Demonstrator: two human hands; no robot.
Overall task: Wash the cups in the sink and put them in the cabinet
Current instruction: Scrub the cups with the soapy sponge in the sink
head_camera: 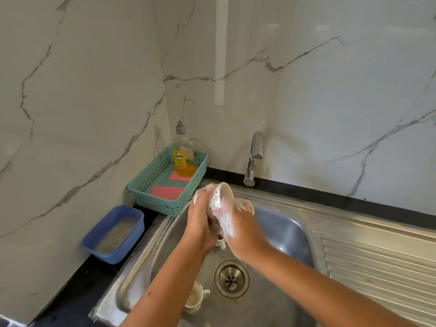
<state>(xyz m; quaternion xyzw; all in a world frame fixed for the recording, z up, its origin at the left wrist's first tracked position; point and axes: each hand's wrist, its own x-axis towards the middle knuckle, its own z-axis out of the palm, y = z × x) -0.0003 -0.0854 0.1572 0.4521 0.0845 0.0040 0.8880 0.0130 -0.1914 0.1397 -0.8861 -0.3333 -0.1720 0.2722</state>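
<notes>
Over the steel sink (pixel 290 232) my left hand (pixel 200 223) grips a white cup (pixel 224 192) covered in soap foam, held tilted on its side. My right hand (pixel 238 227), foamy too, is curled against the cup's other side; whether it holds a sponge is hidden by the suds. A second white cup's handle (pixel 220 244) shows just under my hands. A third cup (pixel 194 299) with a stained inside stands in the basin, left of the drain (pixel 231 278).
The tap (pixel 253 159) stands behind the basin, no water running. A teal basket (pixel 169 182) with a soap bottle (pixel 180 149) and pink cloths sits at the back left. A blue tub (pixel 113 234) of murky water is on the counter. A ribbed drainboard (pixel 377 267) lies right.
</notes>
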